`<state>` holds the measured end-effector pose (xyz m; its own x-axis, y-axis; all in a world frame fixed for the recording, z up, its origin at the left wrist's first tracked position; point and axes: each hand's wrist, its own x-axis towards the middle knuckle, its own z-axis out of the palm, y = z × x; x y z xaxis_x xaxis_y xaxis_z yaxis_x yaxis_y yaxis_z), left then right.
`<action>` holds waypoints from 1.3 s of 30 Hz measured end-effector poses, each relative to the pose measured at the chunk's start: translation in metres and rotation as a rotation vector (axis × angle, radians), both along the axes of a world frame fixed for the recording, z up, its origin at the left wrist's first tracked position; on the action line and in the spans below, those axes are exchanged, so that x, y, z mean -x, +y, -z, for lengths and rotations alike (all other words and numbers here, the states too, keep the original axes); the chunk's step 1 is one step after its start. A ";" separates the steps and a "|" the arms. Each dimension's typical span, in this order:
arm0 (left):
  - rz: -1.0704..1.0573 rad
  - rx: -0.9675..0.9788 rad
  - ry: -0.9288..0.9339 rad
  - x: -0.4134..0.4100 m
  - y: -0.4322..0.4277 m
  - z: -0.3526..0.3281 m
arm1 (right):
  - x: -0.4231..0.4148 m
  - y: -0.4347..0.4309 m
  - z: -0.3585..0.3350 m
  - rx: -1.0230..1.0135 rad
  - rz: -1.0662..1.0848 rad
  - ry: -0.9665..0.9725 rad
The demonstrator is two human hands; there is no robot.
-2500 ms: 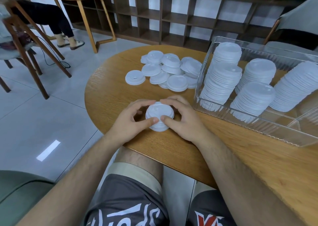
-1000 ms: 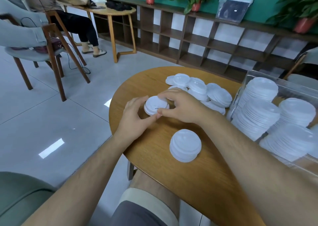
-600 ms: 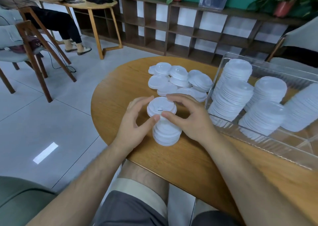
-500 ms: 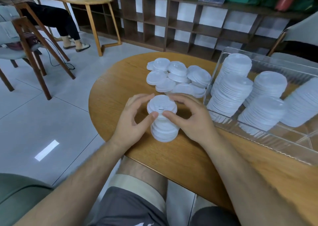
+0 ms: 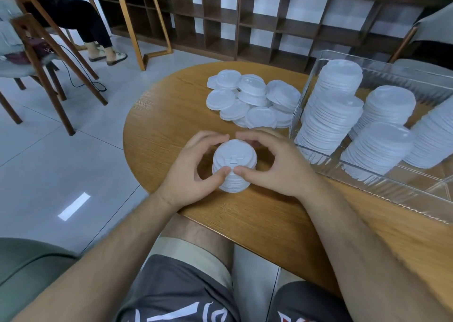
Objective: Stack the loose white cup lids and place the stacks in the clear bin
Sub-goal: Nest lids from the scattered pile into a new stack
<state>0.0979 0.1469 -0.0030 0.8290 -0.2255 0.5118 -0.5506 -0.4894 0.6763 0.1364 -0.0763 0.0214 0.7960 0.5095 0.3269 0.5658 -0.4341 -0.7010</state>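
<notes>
A short stack of white cup lids (image 5: 234, 165) stands on the round wooden table (image 5: 257, 221) near its front edge. My left hand (image 5: 193, 172) grips the stack from the left and my right hand (image 5: 274, 165) grips it from the right, thumbs meeting at its front. A heap of loose white lids (image 5: 252, 101) lies farther back on the table. The clear bin (image 5: 382, 184) sits to the right and holds several tall leaning stacks of lids (image 5: 331, 111).
The table's curved left edge drops to a tiled floor. A wooden chair (image 5: 41, 59) and a seated person's legs (image 5: 81, 20) are at the far left, with a second table behind. Dark shelving (image 5: 257, 20) lines the back wall. My knees are under the table's front edge.
Both hands fetched lids from the loose heap, carried them back and set them onto the stack. The stack is taller, and the hands have lowered around it.
</notes>
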 end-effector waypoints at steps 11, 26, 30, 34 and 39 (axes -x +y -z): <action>0.032 -0.026 0.074 0.001 0.003 0.000 | -0.001 0.002 0.007 0.106 -0.046 0.001; -0.148 0.120 0.393 -0.050 -0.023 -0.033 | 0.006 0.030 0.014 -0.051 0.392 0.206; -0.128 0.028 0.502 -0.077 -0.041 -0.041 | 0.003 0.032 0.015 -0.083 0.392 0.307; -0.099 -0.036 0.580 -0.090 -0.048 -0.038 | -0.005 0.030 0.015 -0.103 0.382 0.376; -0.076 -0.039 0.562 -0.094 -0.047 -0.032 | -0.007 0.029 0.016 -0.136 0.365 0.398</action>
